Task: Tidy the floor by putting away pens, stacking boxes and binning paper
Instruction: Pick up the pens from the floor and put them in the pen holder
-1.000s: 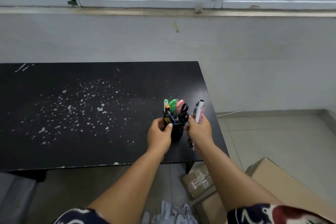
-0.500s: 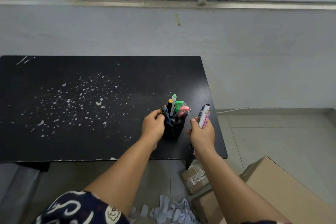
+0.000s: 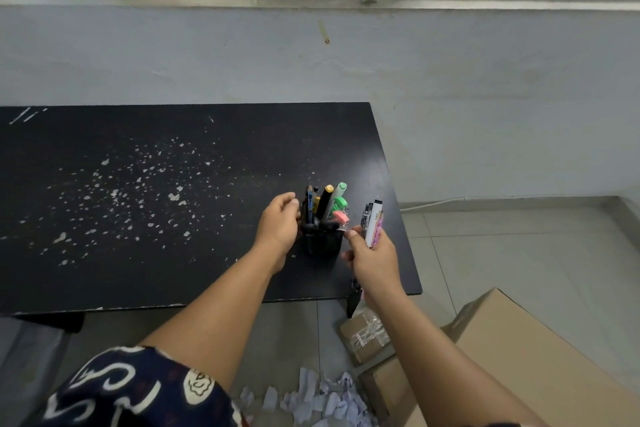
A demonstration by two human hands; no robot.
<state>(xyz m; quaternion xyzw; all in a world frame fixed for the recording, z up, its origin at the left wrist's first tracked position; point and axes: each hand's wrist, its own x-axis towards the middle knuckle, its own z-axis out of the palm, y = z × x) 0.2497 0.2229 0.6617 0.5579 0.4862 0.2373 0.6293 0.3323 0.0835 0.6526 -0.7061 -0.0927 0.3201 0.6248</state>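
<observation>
Black table (image 3: 173, 253) with pen holder (image 3: 323, 244); boxes (image 3: 512, 357), paper scraps (image 3: 322, 399) on floor (image 3: 519, 253).

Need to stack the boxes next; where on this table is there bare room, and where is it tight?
The table is bare from its left edge to the left hand. It is crowded by the pen holder and the right hand gripping pens near the right edge.

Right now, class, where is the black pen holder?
In the head view, the black pen holder stands near the black table's right front corner, between the left hand and the right hand.
</observation>
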